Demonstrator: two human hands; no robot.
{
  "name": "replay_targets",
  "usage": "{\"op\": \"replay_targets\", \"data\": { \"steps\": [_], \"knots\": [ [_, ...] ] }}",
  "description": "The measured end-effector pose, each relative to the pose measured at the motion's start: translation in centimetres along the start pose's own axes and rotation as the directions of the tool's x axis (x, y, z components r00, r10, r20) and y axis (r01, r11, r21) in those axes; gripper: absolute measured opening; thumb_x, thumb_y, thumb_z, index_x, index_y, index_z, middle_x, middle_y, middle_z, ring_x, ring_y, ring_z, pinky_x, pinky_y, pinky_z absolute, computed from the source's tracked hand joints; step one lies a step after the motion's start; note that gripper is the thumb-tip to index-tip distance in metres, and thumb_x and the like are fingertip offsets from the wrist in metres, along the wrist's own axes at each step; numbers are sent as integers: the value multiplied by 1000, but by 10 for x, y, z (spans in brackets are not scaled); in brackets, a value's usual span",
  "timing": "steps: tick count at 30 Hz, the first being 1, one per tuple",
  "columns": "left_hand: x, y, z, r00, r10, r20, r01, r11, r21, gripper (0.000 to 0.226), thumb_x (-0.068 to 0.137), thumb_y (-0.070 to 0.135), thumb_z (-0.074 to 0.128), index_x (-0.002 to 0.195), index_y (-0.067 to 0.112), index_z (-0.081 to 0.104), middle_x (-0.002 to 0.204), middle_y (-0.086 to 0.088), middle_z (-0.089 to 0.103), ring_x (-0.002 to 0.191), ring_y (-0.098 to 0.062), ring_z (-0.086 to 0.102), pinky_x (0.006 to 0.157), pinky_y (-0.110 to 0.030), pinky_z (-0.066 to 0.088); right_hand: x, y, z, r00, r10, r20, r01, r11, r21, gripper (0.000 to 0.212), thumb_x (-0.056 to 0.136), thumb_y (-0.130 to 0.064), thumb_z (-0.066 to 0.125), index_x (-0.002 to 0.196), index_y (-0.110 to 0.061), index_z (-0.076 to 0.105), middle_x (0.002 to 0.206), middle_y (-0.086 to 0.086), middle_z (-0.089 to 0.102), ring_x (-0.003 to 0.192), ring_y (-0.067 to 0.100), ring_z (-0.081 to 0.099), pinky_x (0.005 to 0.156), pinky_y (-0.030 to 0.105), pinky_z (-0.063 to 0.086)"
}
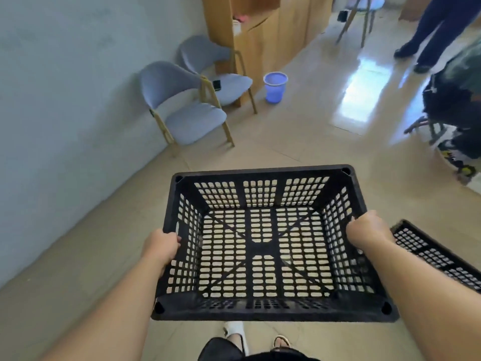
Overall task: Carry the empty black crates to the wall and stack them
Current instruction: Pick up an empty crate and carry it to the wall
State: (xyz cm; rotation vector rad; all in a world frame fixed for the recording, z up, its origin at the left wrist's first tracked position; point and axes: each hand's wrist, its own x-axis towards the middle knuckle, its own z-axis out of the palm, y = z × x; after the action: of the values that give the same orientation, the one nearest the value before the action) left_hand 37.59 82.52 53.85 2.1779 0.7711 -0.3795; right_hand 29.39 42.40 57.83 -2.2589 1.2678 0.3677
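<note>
Bright, even daylight indoors, strong white glare on the glossy floor [361, 97] to the right of the purple bucket [275, 87], soft weak shadows, wide-angle bending near the edges (the wall [65, 100] left of the bucket leans), slight blur at far right, centre sharp.

Floor [299, 142]: glossy beige tile, bright window glare at upper right. Standing on it: two grey padded chairs [182, 105] with wooden legs, side by side against the wall [65, 100] at left, the farther one with a small dark object on its seat; a blue bin [275, 87], upright, just beside the farther chair and near a wooden cabinet [273, 29]; another chair's legs [354, 19] at top; a standing person's shoes [408, 56] at upper right; the wearer's feet [235, 332] at the bottom edge. A second black crate [437, 254] shows at lower right; whether it rests on the floor cannot be told.
</note>
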Motion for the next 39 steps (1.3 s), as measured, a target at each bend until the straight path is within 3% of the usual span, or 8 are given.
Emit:
{"op": "replay_targets", "data": {
  "steps": [3, 6, 10, 19, 24, 39],
  "knots": [
    [2, -47, -43, 992, -93, -89, 86, 993, -74, 18, 101, 15, 50, 98, 8, 66, 93, -10, 71, 84, -25, 65, 71, -38, 49, -15, -47, 27, 988, -149, 36, 151, 986, -63, 38, 96, -4, 52, 131, 7, 45, 109, 23, 58, 86, 34, 57, 65, 32, 43],
    [5, -93, -88, 970, -189, -151, 164, 972, -166, 18, 102, 14, 49, 104, 5, 65, 94, -9, 70, 81, -21, 63, 69, -36, 44, -41, -98, 58, 962, -261, 76, 269, 957, -113, 33, 94, 0, 53, 126, 6, 47, 84, 14, 51, 64, 23, 47, 47, 29, 35],
    [15, -156, -147, 932, -298, -209, 239, 934, -266, 17, 101, 13, 50, 100, 5, 65, 90, -10, 70, 84, -26, 64, 80, -41, 51, -87, -167, 104, 905, -405, 132, 424, 882, -206, 22, 92, 2, 52, 114, 4, 53, 74, 10, 50, 58, 20, 48, 43, 27, 32],
    [64, -276, -284, 871, -427, -243, 306, 858, -412, 22, 103, 12, 49, 100, 2, 68, 87, -10, 70, 76, -21, 61, 60, -30, 42, -208, -309, 224, 792, -561, 241, 609, 755, -241, 17, 90, -3, 52, 107, 0, 54, 79, 13, 54, 69, 28, 55, 58, 33, 47],
    [101, -320, -342, 836, -488, -252, 331, 813, -479, 24, 104, 13, 48, 103, 1, 68, 84, -8, 69, 74, -19, 60, 61, -29, 43, -254, -375, 281, 737, -610, 291, 674, 700, -237, 25, 89, -6, 54, 114, 0, 55, 93, 18, 61, 81, 34, 59, 68, 38, 50],
    [294, -322, -451, 743, -630, -226, 425, 705, -568, 25, 105, 17, 48, 105, 1, 67, 90, -10, 71, 78, -20, 62, 67, -33, 46, -260, -616, 432, 672, -616, 412, 734, 627, -260, 31, 89, -12, 55, 117, 3, 56, 102, 22, 65, 85, 37, 65, 71, 42, 59]
  ]
}}
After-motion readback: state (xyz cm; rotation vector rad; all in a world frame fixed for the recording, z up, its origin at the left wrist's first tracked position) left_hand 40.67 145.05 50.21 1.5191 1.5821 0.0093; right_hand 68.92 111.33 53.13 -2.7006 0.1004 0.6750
